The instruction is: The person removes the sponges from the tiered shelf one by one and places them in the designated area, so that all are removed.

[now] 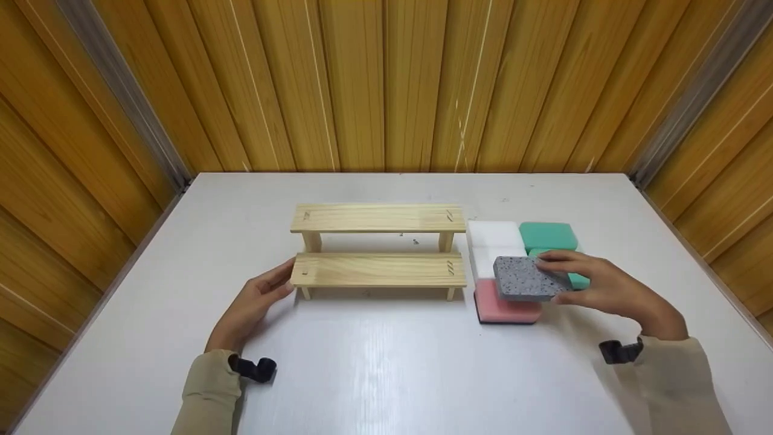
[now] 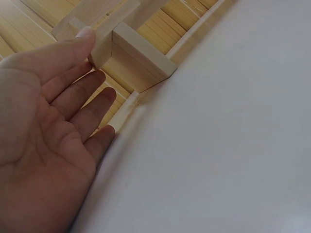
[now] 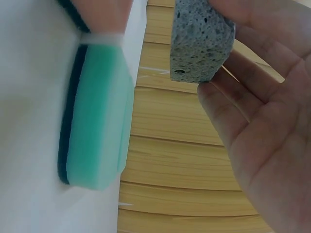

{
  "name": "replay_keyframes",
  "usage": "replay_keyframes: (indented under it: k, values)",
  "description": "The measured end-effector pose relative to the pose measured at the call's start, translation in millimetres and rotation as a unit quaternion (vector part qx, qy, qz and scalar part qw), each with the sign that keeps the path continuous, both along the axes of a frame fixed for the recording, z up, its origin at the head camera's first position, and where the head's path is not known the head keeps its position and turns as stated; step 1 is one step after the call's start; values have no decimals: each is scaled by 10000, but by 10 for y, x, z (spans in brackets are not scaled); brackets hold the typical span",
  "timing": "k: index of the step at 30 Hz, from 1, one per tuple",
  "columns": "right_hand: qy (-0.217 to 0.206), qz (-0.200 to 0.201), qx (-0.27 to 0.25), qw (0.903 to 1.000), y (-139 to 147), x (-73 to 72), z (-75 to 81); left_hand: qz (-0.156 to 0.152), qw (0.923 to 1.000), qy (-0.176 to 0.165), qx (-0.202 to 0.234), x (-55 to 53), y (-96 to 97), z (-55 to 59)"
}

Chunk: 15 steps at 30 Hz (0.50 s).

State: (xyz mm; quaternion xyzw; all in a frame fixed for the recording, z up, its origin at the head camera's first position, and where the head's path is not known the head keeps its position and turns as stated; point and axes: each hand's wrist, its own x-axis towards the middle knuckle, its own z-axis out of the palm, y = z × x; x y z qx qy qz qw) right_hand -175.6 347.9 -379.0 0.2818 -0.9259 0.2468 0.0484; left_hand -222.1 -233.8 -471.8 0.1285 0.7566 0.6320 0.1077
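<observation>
Over the pink sponge (image 1: 501,308), my right hand (image 1: 607,287) holds a grey, pitted sponge (image 1: 522,279) between thumb and fingers. In the right wrist view the grey sponge (image 3: 201,43) hangs apart from the green sponge (image 3: 97,116) on the table. A two-step light wooden stand (image 1: 377,270) is in the middle of the head view. At the left end of its lower step is my left hand (image 1: 256,305), thumb and fingertips against the board. The left wrist view shows that hand (image 2: 53,121) with loosely extended fingers next to the stand's leg (image 2: 138,65).
White sponges (image 1: 495,234) and green sponges (image 1: 548,235) lie grouped right of the stand, close to its right end. The white table (image 1: 362,374) ends at a ribbed wood-look wall (image 1: 386,90) at the back. Similar panels rise on both sides.
</observation>
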Motion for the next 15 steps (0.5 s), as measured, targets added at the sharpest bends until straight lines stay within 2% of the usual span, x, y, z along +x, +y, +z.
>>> replay_keyframes:
  k: [15]
  values:
    - [110,8,-148,9998,221,64,-50,10,10000,84,-28,-19,-12,-29]
